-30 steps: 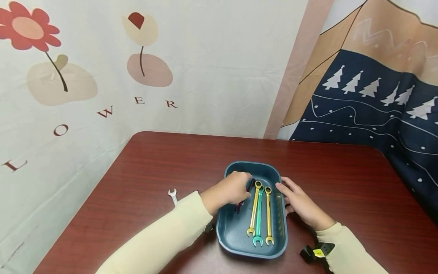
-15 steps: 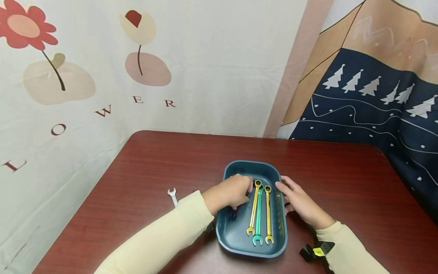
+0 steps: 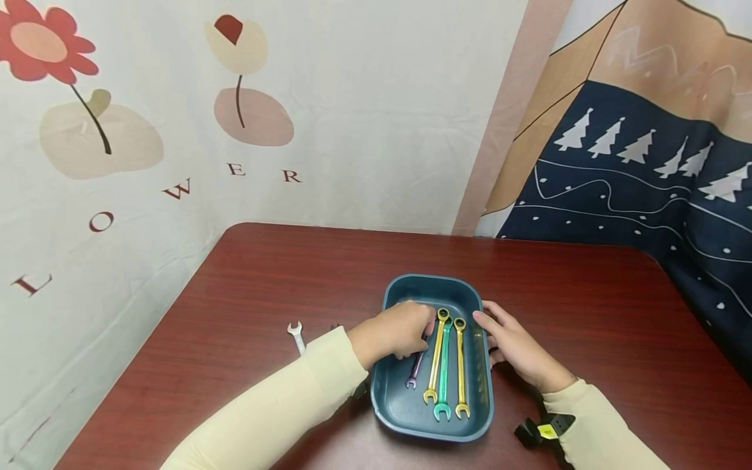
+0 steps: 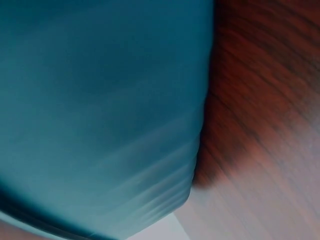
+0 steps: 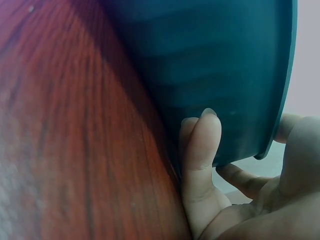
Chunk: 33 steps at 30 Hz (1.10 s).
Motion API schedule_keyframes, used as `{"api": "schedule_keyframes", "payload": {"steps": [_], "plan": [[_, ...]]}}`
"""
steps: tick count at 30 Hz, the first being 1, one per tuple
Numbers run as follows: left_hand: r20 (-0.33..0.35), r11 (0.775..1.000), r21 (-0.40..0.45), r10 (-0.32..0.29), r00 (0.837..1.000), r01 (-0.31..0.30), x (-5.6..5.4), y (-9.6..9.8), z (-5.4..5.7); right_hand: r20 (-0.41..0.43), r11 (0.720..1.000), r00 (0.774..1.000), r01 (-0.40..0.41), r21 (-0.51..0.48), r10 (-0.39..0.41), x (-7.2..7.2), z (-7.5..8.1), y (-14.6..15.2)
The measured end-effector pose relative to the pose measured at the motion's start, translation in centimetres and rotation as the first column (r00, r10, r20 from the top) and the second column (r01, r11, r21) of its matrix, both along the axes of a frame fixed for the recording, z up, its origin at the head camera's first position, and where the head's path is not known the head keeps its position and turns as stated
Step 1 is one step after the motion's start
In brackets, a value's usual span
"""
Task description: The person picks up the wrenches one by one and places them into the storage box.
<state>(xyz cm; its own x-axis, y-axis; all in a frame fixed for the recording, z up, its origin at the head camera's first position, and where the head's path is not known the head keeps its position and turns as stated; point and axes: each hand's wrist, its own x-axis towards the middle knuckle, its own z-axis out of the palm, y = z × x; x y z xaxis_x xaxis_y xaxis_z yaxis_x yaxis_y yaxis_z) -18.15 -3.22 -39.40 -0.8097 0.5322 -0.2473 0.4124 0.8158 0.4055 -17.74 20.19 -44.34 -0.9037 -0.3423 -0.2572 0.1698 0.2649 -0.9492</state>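
Note:
In the head view my left hand (image 3: 405, 328) reaches over the near-left wall of a dark blue plastic bin (image 3: 388, 418). Its curled fingers hold the upper end of a small purple wrench (image 3: 414, 371), whose open jaw end points toward me near the bin floor. To its right lie a gold wrench (image 3: 435, 365), a green wrench (image 3: 444, 375) and another gold wrench (image 3: 461, 372), roughly parallel. My right hand (image 3: 517, 346) holds the bin's right side, thumb at the rim. From the right wrist, its fingers (image 5: 202, 140) show against the outer wall (image 5: 200, 65).
A silver wrench (image 3: 296, 336) lies on the reddish-brown table (image 3: 282, 274) left of the bin, partly hidden by the left sleeve (image 3: 294, 398). A dark tip of something shows beside that sleeve. Printed cloth (image 3: 376, 117) hangs behind the table.
The purple wrench, tilted in my left hand a second ago, now lies lower and more in line with the others, its jaw end showing below the fingers. The right hand stays put.

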Motion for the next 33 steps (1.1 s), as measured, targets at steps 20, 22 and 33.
{"api": "schedule_keyframes", "payload": {"steps": [20,22,33], "plan": [[-0.103,0.99,0.137,-0.007,0.995,0.021,0.4,-0.9,0.4,0.006,1.0,1.0,-0.015,0.008,0.015,0.0,-0.1,0.0],[-0.11,0.989,0.144,-0.007,0.994,0.023,0.6,-1.1,0.6,0.005,1.0,1.0,-0.019,0.008,0.019,0.0,-0.1,0.1],[-0.215,0.975,0.224,0.047,0.976,0.002,1.0,-2.1,1.4,0.008,1.0,1.0,-0.013,0.016,0.013,-0.1,0.0,0.0]]}}
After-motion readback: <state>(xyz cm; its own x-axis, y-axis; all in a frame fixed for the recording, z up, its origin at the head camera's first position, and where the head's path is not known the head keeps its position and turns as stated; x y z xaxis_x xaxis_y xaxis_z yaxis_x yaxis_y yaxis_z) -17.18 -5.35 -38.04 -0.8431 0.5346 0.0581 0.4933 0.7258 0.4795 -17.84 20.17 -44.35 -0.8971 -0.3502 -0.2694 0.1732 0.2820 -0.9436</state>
